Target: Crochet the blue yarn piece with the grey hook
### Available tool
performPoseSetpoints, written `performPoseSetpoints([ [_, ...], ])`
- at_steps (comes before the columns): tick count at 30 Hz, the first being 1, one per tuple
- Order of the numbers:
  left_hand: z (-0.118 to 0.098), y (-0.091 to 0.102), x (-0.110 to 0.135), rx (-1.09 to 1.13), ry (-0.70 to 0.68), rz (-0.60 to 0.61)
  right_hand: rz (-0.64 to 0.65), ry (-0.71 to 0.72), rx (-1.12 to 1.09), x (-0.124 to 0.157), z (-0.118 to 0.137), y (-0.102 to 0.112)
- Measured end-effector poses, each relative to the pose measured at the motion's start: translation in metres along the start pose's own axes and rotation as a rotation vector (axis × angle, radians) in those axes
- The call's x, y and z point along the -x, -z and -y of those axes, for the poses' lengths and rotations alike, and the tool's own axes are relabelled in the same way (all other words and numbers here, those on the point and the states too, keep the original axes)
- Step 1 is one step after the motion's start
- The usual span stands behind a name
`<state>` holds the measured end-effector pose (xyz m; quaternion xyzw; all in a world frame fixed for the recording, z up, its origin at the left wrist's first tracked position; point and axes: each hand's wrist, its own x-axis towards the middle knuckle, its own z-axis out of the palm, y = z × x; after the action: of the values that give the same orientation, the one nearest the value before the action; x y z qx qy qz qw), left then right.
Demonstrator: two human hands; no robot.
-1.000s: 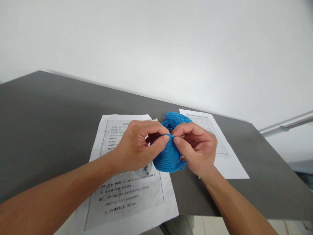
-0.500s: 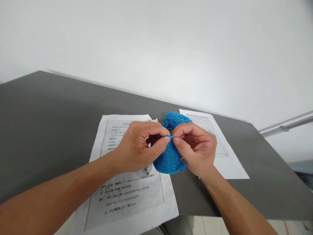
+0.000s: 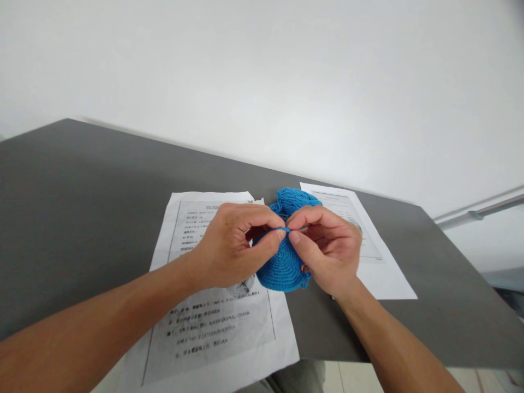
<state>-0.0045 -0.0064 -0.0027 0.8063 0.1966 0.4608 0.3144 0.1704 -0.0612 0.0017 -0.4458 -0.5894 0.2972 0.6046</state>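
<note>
A rounded blue crochet piece (image 3: 282, 267) hangs between my two hands, its stitches running in curved rows. My left hand (image 3: 241, 240) pinches its upper edge between thumb and forefinger. Close beside it, my right hand (image 3: 329, 243) pinches the same edge, thumb and forefinger nearly touching the left fingertips. Whether a hook lies in the right fingers I cannot make out. A small orange marker (image 3: 304, 268) sits at the piece's right side, near a loose blue loop. Just behind the hands lies a bundle of blue yarn (image 3: 297, 200).
A creased printed sheet (image 3: 221, 349) lies under my left arm and hangs over the near edge of the grey table (image 3: 102, 191). Another printed sheet (image 3: 393, 278) is to the right of the yarn. A white wall (image 3: 245, 82) rises behind the table.
My right fingertips have shifted very slightly left, closer to the left ones. My left hand, the crochet piece and the yarn look almost the same.
</note>
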Motion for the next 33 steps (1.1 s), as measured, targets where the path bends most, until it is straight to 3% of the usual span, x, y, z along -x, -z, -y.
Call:
performPoseSetpoints([
  [9, -0.0001, -0.0004, 0.0015, 0.008, 0.050, 0.018, -0.006, -0.078, 0.035, 0.0013, 0.0018, -0.0011],
  [18, -0.0006, -0.0025, 0.0001, 0.150, 0.183, 0.017, -0.076, -0.026, 0.053, -0.0011, 0.0034, -0.0009],
  [33, -0.0033, -0.0006, -0.0007, 0.129, 0.158, 0.023, -0.083, 0.025, 0.078, 0.0002, 0.0027, -0.0006],
])
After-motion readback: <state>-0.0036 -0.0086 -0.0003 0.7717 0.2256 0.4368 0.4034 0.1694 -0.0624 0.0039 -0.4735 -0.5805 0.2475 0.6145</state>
